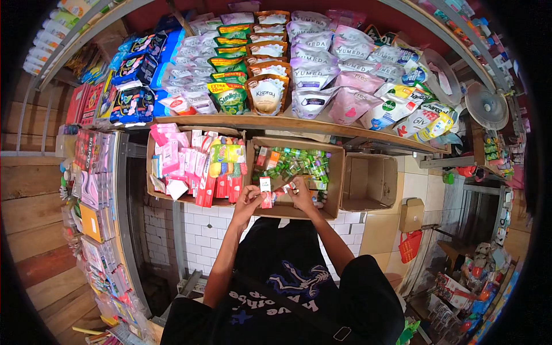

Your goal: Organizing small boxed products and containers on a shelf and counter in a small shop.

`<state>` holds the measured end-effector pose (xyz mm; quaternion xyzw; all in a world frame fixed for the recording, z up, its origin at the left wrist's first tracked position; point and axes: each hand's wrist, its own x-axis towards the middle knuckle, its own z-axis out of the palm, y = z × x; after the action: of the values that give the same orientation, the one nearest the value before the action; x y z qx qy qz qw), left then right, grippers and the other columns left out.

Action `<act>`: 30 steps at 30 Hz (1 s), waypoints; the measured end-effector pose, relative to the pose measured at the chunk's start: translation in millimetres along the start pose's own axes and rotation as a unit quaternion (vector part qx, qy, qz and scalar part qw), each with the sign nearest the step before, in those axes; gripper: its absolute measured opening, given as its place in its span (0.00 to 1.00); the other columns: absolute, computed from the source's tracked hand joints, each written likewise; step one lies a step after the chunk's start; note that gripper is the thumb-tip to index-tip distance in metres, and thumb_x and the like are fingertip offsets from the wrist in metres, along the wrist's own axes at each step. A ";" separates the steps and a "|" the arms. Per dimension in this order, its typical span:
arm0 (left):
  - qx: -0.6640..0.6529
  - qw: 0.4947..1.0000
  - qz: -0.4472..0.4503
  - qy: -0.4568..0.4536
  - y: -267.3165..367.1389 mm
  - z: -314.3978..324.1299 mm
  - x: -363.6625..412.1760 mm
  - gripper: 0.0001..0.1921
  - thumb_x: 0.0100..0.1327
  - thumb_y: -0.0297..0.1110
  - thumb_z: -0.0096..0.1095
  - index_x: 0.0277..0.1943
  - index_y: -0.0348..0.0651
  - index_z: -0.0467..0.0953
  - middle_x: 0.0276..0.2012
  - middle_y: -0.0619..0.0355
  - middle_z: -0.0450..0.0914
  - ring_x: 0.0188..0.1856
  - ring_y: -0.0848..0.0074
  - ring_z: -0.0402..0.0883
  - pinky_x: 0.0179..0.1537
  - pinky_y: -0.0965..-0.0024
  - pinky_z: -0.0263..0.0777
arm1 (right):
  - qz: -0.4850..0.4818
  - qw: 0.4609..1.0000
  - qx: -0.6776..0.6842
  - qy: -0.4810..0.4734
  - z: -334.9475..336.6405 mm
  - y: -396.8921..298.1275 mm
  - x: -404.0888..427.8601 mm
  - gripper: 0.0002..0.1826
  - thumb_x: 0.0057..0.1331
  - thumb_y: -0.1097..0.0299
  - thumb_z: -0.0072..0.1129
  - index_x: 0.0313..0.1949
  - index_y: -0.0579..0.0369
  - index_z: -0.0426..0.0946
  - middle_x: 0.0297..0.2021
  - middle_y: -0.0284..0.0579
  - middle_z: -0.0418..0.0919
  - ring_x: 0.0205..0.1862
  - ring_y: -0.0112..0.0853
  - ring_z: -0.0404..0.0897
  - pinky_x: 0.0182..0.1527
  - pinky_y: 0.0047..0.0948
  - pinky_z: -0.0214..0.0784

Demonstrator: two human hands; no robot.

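My left hand point(248, 202) grips a small red-and-white box point(265, 189), held upright over the near left part of a cardboard box point(338, 189). To its right, my right hand point(303, 196) pinches another small reddish packet point(282, 189), tilted and partly hidden by the fingers. Inside the cardboard box lie many small green-capped bottles point(297, 159), with an orange carton point(273, 159) standing among them near the far left corner. More small items beneath my hands are partly covered.
A second cardboard box point(151, 189) at the left holds pink packs point(170, 156), red toothpaste cartons point(206, 189) and a net of colored sponges point(226, 157). An open carton point(371, 181) stands at the right. Above runs a wooden shelf edge point(267, 123) with refill pouches point(267, 95).
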<state>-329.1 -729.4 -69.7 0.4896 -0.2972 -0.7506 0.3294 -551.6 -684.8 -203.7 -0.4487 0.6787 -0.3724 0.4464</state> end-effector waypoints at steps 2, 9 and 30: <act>0.011 1.000 -0.009 -0.010 3.6 2.3 -2.0 0.13 0.65 0.27 0.66 0.47 0.47 0.70 0.40 0.67 0.78 0.42 0.87 0.74 0.42 0.78 0.68 | -0.031 0.998 0.050 0.017 -9.5 -11.1 -8.2 0.19 0.62 0.76 0.62 0.50 0.56 0.65 0.44 0.45 0.76 0.46 0.29 0.76 0.48 0.30 0.68; 0.029 0.997 -0.038 -0.056 15.9 15.4 -7.8 0.17 0.67 0.29 0.64 0.54 0.46 0.66 0.44 0.63 0.79 0.45 0.85 0.76 0.44 0.76 0.71 | 0.062 0.978 0.201 0.008 -37.7 -74.1 -23.8 0.17 0.66 0.69 0.61 0.53 0.56 0.71 0.44 0.40 0.78 0.43 0.24 0.77 0.46 0.26 0.72; 0.029 0.987 -0.075 -0.141 37.8 36.2 -21.0 0.21 0.66 0.29 0.64 0.59 0.44 0.64 0.54 0.50 0.75 0.53 0.71 0.78 0.44 0.61 0.83 | 0.036 0.968 0.249 0.014 -50.4 -173.4 -74.7 0.27 0.64 0.74 0.62 0.63 0.55 0.66 0.50 0.47 0.78 0.46 0.27 0.79 0.46 0.26 0.75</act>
<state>-348.8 -731.3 -16.8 0.4095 -0.3249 -0.8255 0.2127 -536.2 -664.7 -9.9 -0.2936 0.5864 -0.5194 0.5478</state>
